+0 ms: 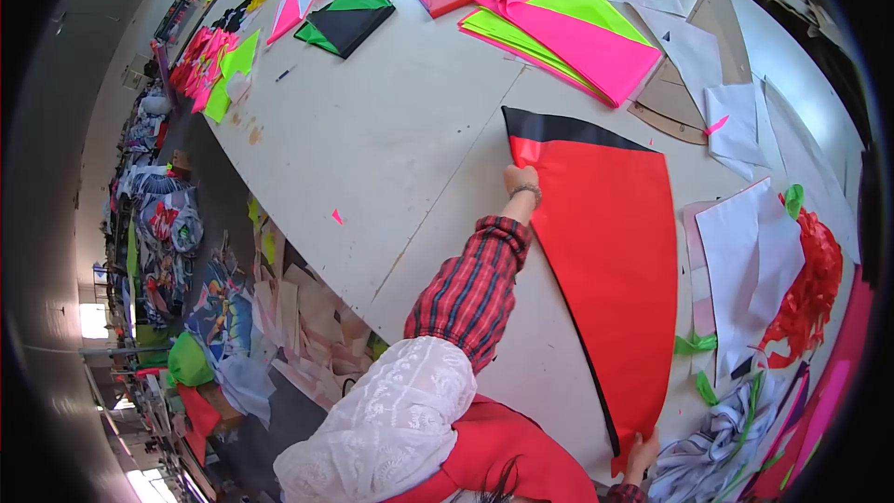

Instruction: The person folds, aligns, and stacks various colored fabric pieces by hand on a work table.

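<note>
The red panel [610, 251] lies on the pale desk [391, 149] in front of the person, its broad end away from the body and its narrow tip at the near edge. A black band [577, 130] crosses the broad end, and dark edging runs down the left side. The left grip [521, 180] — a bare hand below a plaid sleeve [470, 293] — is closed on the panel's left edge, near the black band. The right grip [641, 455] is closed on the narrow tip. To the right of the panel lie a white sheet [740, 265] and a heap of red strips [812, 293]; beyond the broad end are folded pink and lime sheets [582, 47] — beside brown templates [669, 102].
</note>
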`<control>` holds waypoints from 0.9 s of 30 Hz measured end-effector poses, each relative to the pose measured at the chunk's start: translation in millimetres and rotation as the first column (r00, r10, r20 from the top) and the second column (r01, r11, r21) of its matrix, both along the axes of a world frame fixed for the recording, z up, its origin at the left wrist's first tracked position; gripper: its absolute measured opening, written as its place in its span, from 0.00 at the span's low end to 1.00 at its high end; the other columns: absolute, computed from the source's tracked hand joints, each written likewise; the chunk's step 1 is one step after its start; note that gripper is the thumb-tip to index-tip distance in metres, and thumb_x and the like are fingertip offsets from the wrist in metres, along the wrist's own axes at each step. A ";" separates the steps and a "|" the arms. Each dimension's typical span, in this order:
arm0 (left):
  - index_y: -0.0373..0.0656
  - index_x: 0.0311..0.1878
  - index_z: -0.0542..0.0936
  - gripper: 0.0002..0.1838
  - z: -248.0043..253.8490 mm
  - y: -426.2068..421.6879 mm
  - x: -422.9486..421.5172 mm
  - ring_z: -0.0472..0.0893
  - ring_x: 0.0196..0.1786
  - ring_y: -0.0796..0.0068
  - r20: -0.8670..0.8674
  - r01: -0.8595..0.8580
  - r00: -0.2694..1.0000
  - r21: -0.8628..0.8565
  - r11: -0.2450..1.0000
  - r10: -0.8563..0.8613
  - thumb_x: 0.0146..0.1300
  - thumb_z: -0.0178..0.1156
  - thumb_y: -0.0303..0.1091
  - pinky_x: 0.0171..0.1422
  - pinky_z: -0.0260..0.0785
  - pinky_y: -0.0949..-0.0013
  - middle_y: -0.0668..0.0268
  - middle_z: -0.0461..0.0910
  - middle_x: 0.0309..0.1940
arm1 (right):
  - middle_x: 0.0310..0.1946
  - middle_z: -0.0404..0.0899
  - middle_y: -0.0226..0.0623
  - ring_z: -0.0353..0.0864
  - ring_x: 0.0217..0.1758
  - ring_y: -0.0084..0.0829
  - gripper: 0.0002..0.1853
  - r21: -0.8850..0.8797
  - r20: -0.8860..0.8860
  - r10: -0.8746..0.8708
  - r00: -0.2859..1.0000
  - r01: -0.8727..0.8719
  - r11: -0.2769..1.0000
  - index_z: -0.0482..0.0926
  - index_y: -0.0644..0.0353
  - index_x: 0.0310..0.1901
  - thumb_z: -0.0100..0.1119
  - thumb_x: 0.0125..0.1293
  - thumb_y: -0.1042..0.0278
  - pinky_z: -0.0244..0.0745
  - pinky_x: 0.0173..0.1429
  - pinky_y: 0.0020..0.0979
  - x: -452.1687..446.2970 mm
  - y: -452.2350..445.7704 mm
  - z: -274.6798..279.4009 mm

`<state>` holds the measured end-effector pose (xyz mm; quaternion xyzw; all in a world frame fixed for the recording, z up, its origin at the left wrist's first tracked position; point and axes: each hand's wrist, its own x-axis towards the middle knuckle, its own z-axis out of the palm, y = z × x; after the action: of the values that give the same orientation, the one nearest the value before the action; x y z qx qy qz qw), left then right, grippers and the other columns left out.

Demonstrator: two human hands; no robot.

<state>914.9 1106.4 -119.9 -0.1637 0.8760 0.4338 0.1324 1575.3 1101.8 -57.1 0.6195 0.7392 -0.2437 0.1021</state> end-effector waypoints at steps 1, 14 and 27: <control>0.28 0.37 0.76 0.13 4.4 -20.7 -3.1 0.78 0.36 0.47 -0.032 0.006 0.999 0.035 0.999 -0.005 0.52 0.49 0.27 0.42 0.71 0.58 0.45 0.78 0.32 | 0.32 0.79 0.48 0.76 0.33 0.53 0.16 0.010 0.004 -0.005 1.000 0.005 1.000 0.71 0.62 0.46 0.57 0.54 0.74 0.70 0.39 0.42 -2.7 -2.5 -3.1; 0.30 0.45 0.72 0.15 27.6 -384.0 -155.5 0.75 0.43 0.48 -0.244 -0.079 0.967 -0.026 0.997 0.070 0.53 0.51 0.24 0.47 0.70 0.60 0.46 0.73 0.41 | 0.28 0.79 0.45 0.75 0.32 0.53 0.12 -0.059 -0.115 0.431 0.895 -0.440 0.896 0.73 0.56 0.36 0.59 0.53 0.60 0.69 0.36 0.45 -197.1 -61.8 -13.8; 0.32 0.53 0.67 0.21 -11.5 -481.2 -221.7 0.72 0.49 0.50 -0.044 -0.049 0.998 -0.084 0.995 0.045 0.53 0.52 0.21 0.51 0.68 0.62 0.47 0.69 0.49 | 0.31 0.81 0.39 0.78 0.32 0.37 0.18 -0.540 -0.015 0.121 0.992 -0.110 0.834 0.80 0.64 0.35 0.65 0.48 0.57 0.73 0.40 0.35 -199.4 -65.4 1.3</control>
<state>693.2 625.2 -131.4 -0.1805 0.8923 0.4025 0.0964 1375.9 1036.3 -55.8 0.5222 0.6759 -0.4290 0.2940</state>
